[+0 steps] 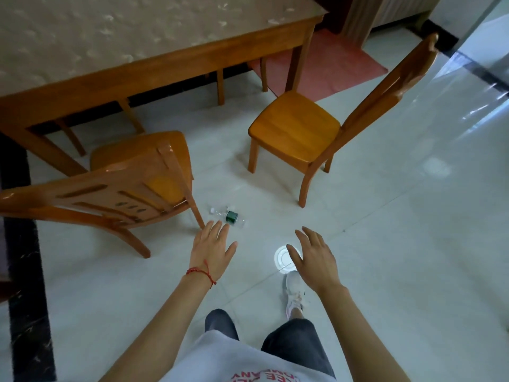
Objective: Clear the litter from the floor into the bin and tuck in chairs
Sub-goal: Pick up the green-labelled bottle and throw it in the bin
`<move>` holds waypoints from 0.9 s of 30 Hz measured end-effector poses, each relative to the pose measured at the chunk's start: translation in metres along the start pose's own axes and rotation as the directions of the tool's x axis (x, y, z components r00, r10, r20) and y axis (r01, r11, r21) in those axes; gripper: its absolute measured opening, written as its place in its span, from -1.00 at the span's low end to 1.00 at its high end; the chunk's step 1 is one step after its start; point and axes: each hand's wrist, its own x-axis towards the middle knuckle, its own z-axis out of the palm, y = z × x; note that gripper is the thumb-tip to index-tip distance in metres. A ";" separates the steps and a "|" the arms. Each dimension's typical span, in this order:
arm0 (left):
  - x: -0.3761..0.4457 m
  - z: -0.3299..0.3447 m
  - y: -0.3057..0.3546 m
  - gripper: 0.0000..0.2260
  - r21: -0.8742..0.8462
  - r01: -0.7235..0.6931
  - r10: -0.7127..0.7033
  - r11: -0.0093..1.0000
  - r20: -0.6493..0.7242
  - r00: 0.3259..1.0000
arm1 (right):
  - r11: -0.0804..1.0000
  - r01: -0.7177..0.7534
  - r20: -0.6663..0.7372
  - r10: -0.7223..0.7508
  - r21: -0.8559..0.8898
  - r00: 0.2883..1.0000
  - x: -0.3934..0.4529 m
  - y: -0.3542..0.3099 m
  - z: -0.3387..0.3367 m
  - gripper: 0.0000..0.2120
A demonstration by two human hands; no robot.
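Clear plastic bottle (227, 216) on floor, beyond open left hand (212, 248).

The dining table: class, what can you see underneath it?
Under the dining table show wooden chair legs, white floor tiles and part of a pink mat. The tabletop covers the chairs' seats and whatever lies further under.

Honey-brown chairs (296, 130), white floor (385, 216), green-labelled clear bottle (230, 216), pink mat (330, 67).

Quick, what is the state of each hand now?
Left hand: open, holding nothing, above the bottle.
Right hand: open, holding nothing, above the white lid.
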 end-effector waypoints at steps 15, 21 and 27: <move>0.111 -0.005 0.088 -0.52 -0.222 0.371 -0.394 0.902 -0.067 0.917 | 0.922 0.372 0.160 -0.353 -0.111 0.922 0.189 0.080 -0.073 -0.50; 0.137 -0.007 0.066 -0.54 -0.233 0.443 -0.467 0.865 -0.053 0.883 | 0.873 0.470 0.245 -0.431 -0.129 0.869 0.245 0.055 -0.065 -0.54; 0.175 -0.012 0.037 -0.59 -0.272 0.484 -0.515 0.831 -0.050 0.856 | 0.842 0.527 0.257 -0.487 -0.114 0.835 0.294 0.023 -0.058 -0.55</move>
